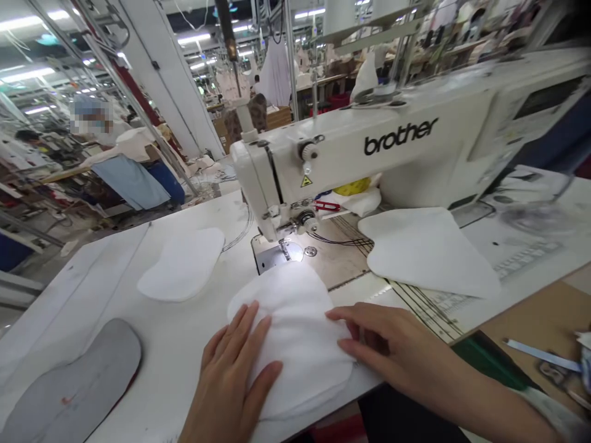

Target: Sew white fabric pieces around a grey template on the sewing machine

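A white, soft, padded-looking fabric piece with rounded edges lies in front of the sewing machine, its far end close to the needle and presser foot. At least one more layer shows under its near edge. My left hand rests flat on its left side, fingers spread. At the right edge, my right hand grips the fabric with thumb and index finger, other fingers curled and partly hidden. Creases run across the cloth between both hands. The white sewing machine reads "brother".
Similar white pieces lie left and right on the table. A grey curved template is at lower left. Red-handled thread snips sit behind the needle. A co-worker is at another table in the left background.
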Demonstrator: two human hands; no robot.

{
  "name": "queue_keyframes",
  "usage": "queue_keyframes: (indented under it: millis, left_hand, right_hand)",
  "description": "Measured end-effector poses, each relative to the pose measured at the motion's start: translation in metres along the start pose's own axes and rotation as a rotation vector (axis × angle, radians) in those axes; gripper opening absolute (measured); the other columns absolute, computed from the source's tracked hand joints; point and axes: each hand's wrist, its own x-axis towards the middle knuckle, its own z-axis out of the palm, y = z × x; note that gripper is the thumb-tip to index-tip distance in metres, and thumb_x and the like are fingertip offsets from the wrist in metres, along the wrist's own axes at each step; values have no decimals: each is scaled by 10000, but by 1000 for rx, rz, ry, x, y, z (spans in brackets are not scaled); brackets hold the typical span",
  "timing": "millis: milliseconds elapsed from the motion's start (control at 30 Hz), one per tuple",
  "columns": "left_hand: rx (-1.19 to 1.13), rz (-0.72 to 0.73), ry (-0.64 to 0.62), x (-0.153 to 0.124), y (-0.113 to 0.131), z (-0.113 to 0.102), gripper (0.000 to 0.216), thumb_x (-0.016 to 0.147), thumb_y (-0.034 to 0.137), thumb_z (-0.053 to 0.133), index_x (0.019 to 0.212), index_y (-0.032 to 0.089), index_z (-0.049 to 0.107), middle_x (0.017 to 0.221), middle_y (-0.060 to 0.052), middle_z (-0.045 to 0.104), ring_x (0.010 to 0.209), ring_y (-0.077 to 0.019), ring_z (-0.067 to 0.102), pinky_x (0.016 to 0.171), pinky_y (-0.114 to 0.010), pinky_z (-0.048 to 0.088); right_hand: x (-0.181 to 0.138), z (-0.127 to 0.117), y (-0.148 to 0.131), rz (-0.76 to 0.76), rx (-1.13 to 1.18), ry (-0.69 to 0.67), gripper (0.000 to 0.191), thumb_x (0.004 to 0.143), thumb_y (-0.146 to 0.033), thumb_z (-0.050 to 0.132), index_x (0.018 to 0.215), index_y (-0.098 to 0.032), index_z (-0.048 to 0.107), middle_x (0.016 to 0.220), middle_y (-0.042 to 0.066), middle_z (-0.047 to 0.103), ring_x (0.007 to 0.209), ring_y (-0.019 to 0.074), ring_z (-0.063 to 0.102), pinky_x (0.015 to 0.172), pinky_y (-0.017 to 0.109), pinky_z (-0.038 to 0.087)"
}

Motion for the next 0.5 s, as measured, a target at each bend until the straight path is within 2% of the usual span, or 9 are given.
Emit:
queue_keyframes:
  millis: [167,333,433,500]
  left_hand:
    - [146,143,-20,1,-10,-1,544,966,414,452,1473,239,357,1532,-85,407,1381,-240,429,977,-353,398]
    - [154,120,-21,-2,-11,2,511,978,425,399,1462,264,365,1521,-79,427,1383,-248,425,1005,-394,355]
    - [139,84,16,4,-10,2,454,990,425,361,1412,270,424,1492,-90,469,1360,-268,454,1001,-441,342]
    - [137,150,38,16,-7,2,432,982,404,403,1383,253,454,1473,-96,493,1333,-247,488,995,-409,350]
  right_hand:
    - [-1,0,0,-17,-55,-8,254,912,-174,579,1138,-243,672,894,7,689,791,177,666,716,297,512]
    - [-3,0,-4,-32,-123,9,271,914,-146,583,1154,-245,660,918,18,670,796,188,672,712,318,528]
    - [-6,-1,-7,-109,-206,106,250,887,-134,612,1102,-246,672,985,39,656,790,187,659,621,286,519]
    - [-7,3,-6,-232,-254,202,202,915,-152,581,1082,-219,671,1090,74,657,890,204,645,680,301,525]
